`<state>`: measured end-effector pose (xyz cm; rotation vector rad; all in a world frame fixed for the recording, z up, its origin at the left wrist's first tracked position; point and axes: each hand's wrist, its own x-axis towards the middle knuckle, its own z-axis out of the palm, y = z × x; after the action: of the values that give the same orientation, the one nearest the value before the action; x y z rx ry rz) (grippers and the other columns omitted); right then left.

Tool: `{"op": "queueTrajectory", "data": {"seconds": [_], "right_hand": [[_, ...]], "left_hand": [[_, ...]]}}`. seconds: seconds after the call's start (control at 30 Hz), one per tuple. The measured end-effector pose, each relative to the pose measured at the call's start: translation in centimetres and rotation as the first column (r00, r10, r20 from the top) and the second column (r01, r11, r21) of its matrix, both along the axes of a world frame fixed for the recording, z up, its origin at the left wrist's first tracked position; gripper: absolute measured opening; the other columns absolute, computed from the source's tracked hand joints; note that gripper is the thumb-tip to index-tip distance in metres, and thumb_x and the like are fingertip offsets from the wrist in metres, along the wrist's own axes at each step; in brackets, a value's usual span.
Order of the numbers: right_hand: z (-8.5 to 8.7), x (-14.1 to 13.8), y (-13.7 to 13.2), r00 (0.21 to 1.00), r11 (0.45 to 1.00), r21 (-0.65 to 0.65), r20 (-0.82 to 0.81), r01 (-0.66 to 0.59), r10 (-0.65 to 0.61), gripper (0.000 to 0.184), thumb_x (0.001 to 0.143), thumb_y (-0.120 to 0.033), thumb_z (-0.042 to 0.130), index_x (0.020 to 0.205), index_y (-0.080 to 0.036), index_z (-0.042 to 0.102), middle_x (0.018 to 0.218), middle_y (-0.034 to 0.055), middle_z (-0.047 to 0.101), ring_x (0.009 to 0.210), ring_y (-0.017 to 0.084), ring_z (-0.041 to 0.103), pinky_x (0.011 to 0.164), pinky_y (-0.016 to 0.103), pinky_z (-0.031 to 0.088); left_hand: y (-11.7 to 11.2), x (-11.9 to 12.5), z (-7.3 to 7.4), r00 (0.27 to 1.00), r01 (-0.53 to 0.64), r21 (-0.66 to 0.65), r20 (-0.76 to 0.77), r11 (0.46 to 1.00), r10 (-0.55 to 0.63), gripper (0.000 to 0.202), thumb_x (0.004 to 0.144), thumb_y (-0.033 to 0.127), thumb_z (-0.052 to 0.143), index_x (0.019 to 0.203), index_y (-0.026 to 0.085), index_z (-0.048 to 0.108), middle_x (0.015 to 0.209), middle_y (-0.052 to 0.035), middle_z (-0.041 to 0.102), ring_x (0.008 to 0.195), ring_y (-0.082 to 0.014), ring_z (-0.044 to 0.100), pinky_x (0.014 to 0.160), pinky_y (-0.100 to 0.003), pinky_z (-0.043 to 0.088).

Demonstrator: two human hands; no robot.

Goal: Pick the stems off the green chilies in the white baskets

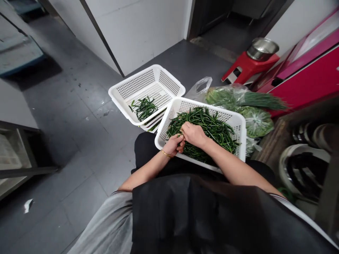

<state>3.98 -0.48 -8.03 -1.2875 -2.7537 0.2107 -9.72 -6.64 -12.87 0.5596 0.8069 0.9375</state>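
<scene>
A white perforated basket (240, 132) rests at my lap, heaped with long thin green chili peppers (212, 123). Over its left part my left hand (174, 144), with a gold bracelet at the wrist, meets my right hand (192, 134). Both are closed in a pinch, fingertips together, around what looks like a green chili pepper; most of it is hidden by the fingers. To the left stands a second white basket (132, 84) with a small pile of green chili peppers (145, 107) inside. It is stacked on something white, partly hidden.
Bagged leafy greens (254, 121) and a bundle of thin green stalks (261, 100) lie right of the baskets. A metal bowl (262, 49) sits on a red stool (243, 68) near a pink cabinet (312, 76). A white bucket (286, 165) stands at the right under a shelf.
</scene>
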Motion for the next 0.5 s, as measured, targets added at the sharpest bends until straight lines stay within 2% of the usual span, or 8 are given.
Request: {"op": "queueTrajectory", "data": {"seconds": [0.07, 0.1, 0.2, 0.3, 0.4, 0.5], "right_hand": [[-1.3, -0.8, 0.3, 0.998, 1.000, 0.002, 0.068, 0.019, -0.019, 0.026, 0.096, -0.027, 0.039, 0.106, -0.013, 0.059, 0.107, 0.0135, 0.061, 0.092, 0.021, 0.057, 0.068, 0.029, 0.039], [-2.0, -1.3, 0.5, 0.996, 1.000, -0.003, 0.088, -0.013, 0.013, 0.027, 0.096, -0.030, 0.041, 0.111, -0.014, 0.057, 0.113, 0.0132, 0.060, 0.096, 0.022, 0.056, 0.071, 0.029, 0.039], [-4.4, -3.1, 0.7, 0.948, 0.970, -0.061, 0.206, -0.236, 0.244, 0.032, 0.091, -0.033, 0.053, 0.118, -0.017, 0.057, 0.118, 0.0126, 0.058, 0.103, 0.025, 0.053, 0.079, 0.033, 0.039], [-5.6, -3.7, 0.3, 0.867, 0.920, -0.119, 0.307, -0.373, 0.391, 0.023, 0.093, -0.026, 0.048, 0.107, -0.018, 0.064, 0.104, 0.0117, 0.061, 0.098, 0.026, 0.053, 0.080, 0.036, 0.037], [-5.1, -1.3, -0.2, 0.862, 0.911, -0.101, 0.297, -0.399, 0.410, 0.026, 0.094, -0.017, 0.041, 0.096, -0.016, 0.067, 0.096, 0.0115, 0.062, 0.095, 0.024, 0.052, 0.078, 0.036, 0.036], [-4.0, 3.7, -0.3, 0.888, 0.922, -0.100, 0.248, -0.374, 0.387, 0.025, 0.093, -0.015, 0.043, 0.094, -0.015, 0.068, 0.093, 0.0115, 0.062, 0.092, 0.021, 0.052, 0.080, 0.034, 0.037]], "left_hand": [[-0.3, -1.6, 0.3, 0.999, -0.030, -0.011, -0.028, 1.000, 0.029, 0.034, 0.074, 0.043, 0.069, 0.086, 0.016, 0.052, 0.050, 0.0079, 0.046, 0.031, -0.0043, 0.027, 0.033, -0.019, 0.030], [-0.4, -2.7, 0.6, 0.996, -0.079, -0.001, -0.051, 0.997, 0.079, 0.033, 0.074, 0.040, 0.069, 0.090, 0.015, 0.054, 0.049, 0.0074, 0.047, 0.031, -0.0052, 0.030, 0.034, -0.020, 0.032], [-0.2, -6.4, 1.6, 0.966, -0.245, -0.006, -0.087, 0.969, 0.244, 0.031, 0.070, 0.028, 0.068, 0.095, 0.015, 0.054, 0.053, 0.0049, 0.053, 0.037, -0.0083, 0.042, 0.039, -0.022, 0.040], [0.1, -8.0, 2.4, 0.955, -0.286, -0.017, -0.088, 0.958, 0.284, 0.026, 0.063, 0.017, 0.065, 0.086, 0.014, 0.053, 0.059, 0.0016, 0.057, 0.045, -0.0101, 0.051, 0.042, -0.022, 0.043], [0.2, -7.6, 2.2, 0.968, -0.245, -0.023, -0.055, 0.969, 0.243, 0.020, 0.061, 0.017, 0.064, 0.077, 0.015, 0.052, 0.054, 0.0035, 0.051, 0.041, -0.0075, 0.043, 0.037, -0.019, 0.034], [0.5, -6.5, 1.3, 0.983, -0.186, -0.071, -0.021, 0.980, 0.185, 0.020, 0.062, 0.020, 0.067, 0.074, 0.015, 0.052, 0.047, 0.0079, 0.038, 0.035, -0.0029, 0.027, 0.033, -0.015, 0.018]]}}
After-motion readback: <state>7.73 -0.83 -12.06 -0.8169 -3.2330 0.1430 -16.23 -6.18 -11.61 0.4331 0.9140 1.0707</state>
